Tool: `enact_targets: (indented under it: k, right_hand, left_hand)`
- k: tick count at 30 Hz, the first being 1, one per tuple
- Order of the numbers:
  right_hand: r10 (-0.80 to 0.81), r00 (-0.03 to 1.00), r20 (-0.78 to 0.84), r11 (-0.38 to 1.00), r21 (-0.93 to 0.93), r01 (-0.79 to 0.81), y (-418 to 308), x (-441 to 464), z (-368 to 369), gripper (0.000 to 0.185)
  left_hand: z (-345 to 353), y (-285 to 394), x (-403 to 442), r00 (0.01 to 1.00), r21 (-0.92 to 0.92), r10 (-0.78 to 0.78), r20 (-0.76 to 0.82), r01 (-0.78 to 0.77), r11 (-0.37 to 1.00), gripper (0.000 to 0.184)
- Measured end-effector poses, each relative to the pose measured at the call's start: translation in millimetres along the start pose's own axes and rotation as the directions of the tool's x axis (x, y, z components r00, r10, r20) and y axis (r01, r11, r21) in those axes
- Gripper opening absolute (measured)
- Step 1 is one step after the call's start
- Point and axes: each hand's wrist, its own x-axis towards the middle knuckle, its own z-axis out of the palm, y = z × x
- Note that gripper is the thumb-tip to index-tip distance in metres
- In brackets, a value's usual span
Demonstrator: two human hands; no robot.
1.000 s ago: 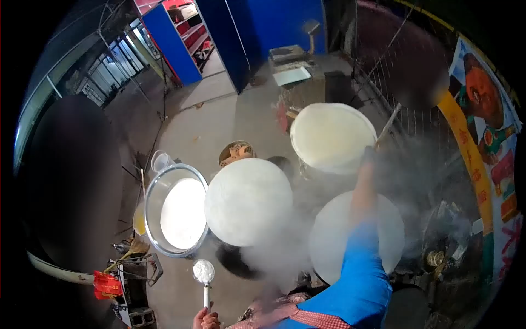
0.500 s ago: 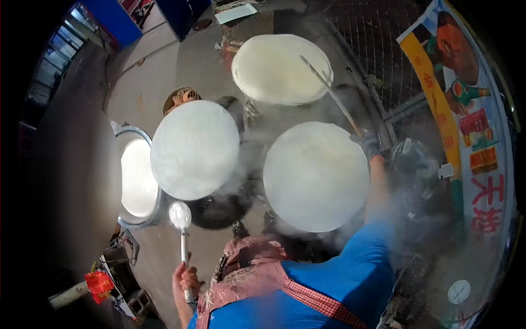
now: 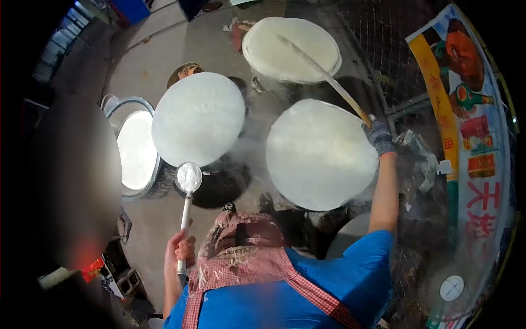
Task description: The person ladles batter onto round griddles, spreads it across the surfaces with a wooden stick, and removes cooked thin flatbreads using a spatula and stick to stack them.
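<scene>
My left hand [image 3: 184, 248] is closed around the pale handle of a ladle [image 3: 189, 177], whose bowl carries white batter. That bowl is by the near edge of a white round sheet [image 3: 198, 119] at the left. A grey glove covers my right hand [image 3: 379, 137], which grips a long flat wooden stick [image 3: 339, 90]. The stick reaches over a pale yellow round sheet [image 3: 268, 52] at the back; I cannot tell whether it touches. Below my right hand lies another large round sheet [image 3: 320, 159], its rim slightly ragged, with steam about it.
A tub [image 3: 152, 185] of white batter [image 3: 136, 153] stands at the far left. A printed banner [image 3: 482, 219] hangs along the right, near a wire mesh [image 3: 378, 33]. A large dark blurred shape [image 3: 76, 181] blocks the left side. Clear plastic [image 3: 419, 159] lies beyond my right hand.
The view has shifted, so the sheets appear higher. The stick's tip has moved left across the back sheet. The ladle has come closer to the left sheet. Steam around my right arm has thinned.
</scene>
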Motion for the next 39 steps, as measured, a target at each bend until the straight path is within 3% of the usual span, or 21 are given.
enact_targets:
  k: [1,4,14,17,20,21,24,26,28,30,32,33,34,35,37,39]
  right_hand:
    - [-0.031,0.999,-0.036,0.998,-0.057,0.029,-6.7,-2.6,-6.0,0.045]
    - [0.149,0.986,0.071,0.982,-0.127,-0.139,-43.7,-14.5,-52.5,0.033]
    - [-0.028,0.989,-0.145,0.904,-0.425,-0.037,-129.2,-95.1,-113.4,0.037]
    - [0.212,0.975,-0.068,0.875,-0.432,-0.22,-193.1,-98.1,-156.6,0.038]
    - [0.123,0.984,-0.126,0.886,-0.433,-0.166,-211.0,-101.6,-176.5,0.039]
    - [0.175,0.981,-0.079,0.868,-0.458,-0.192,-209.5,-98.6,-181.3,0.04]
    - [0.191,0.979,-0.07,0.87,-0.45,-0.202,-224.3,-102.6,-203.3,0.04]
    - [0.183,0.965,-0.19,0.813,-0.522,-0.257,-207.7,-108.2,-224.1,0.04]
    - [0.222,0.926,-0.306,0.767,-0.531,-0.36,-203.5,-121.4,-241.9,0.04]
    - [0.313,0.857,-0.409,0.709,-0.5,-0.497,-212.0,-144.1,-280.2,0.04]
    - [0.574,0.743,-0.346,0.662,-0.339,-0.669,-251.3,-164.0,-306.2,0.041]
    - [0.689,0.649,-0.323,0.599,-0.251,-0.761,-260.1,-180.6,-322.8,0.041]
    - [0.698,0.616,-0.364,0.579,-0.219,-0.785,-245.1,-207.9,-324.5,0.04]
    - [0.663,0.611,-0.432,0.605,-0.171,-0.778,-231.8,-231.8,-307.3,0.038]
    - [0.569,0.575,-0.588,0.671,-0.072,-0.738,-209.1,-276.7,-258.3,0.036]
    - [0.474,0.491,-0.731,0.686,-0.042,-0.726,-194.6,-332.0,-220.2,0.034]
  left_hand:
    - [-1.3,5.2,0.2,1.0,0.014,-0.01,-0.014,0.01,1.0,0.038]
    - [-6.9,19.4,0.2,0.998,0.069,-0.047,-0.044,0.05,0.996,0.037]
    - [-25.6,121.2,-22.7,0.951,0.36,-0.207,-0.232,0.281,0.89,0.023]
    - [-34.5,158.0,-37.3,0.927,0.371,-0.232,-0.295,0.335,0.866,0.018]
    - [-28.8,172.7,-46.1,0.924,0.47,-0.218,-0.314,0.351,0.81,0.015]
    - [-28.2,173.9,-47.9,0.927,0.516,-0.21,-0.31,0.349,0.782,0.014]
    - [-36.1,185.4,-49.5,0.909,0.476,-0.293,-0.298,0.407,0.78,0.012]
    - [-40.2,190.4,-48.1,0.901,0.454,-0.299,-0.313,0.419,0.786,0.012]
    - [-37.6,192.1,-47.4,0.908,0.558,-0.306,-0.287,0.418,0.717,0.009]
    - [-34.0,194.2,-42.4,0.872,0.524,-0.355,-0.336,0.487,0.699,0.009]
    - [-39.0,204.8,-33.6,0.828,0.484,-0.45,-0.335,0.561,0.672,0.014]
    - [-32.9,201.3,-37.5,0.871,0.653,-0.328,-0.366,0.491,0.577,0.019]
    - [-48.0,217.4,-25.3,0.766,0.448,-0.504,-0.398,0.642,0.622,0.022]
    - [-50.2,219.6,-22.9,0.819,0.662,-0.429,-0.381,0.566,0.492,0.026]
    - [-53.8,228.6,-4.6,0.647,0.413,-0.568,-0.509,0.762,0.499,0.031]
    - [-58.0,252.3,21.4,0.59,0.577,-0.651,-0.478,0.769,0.274,0.029]
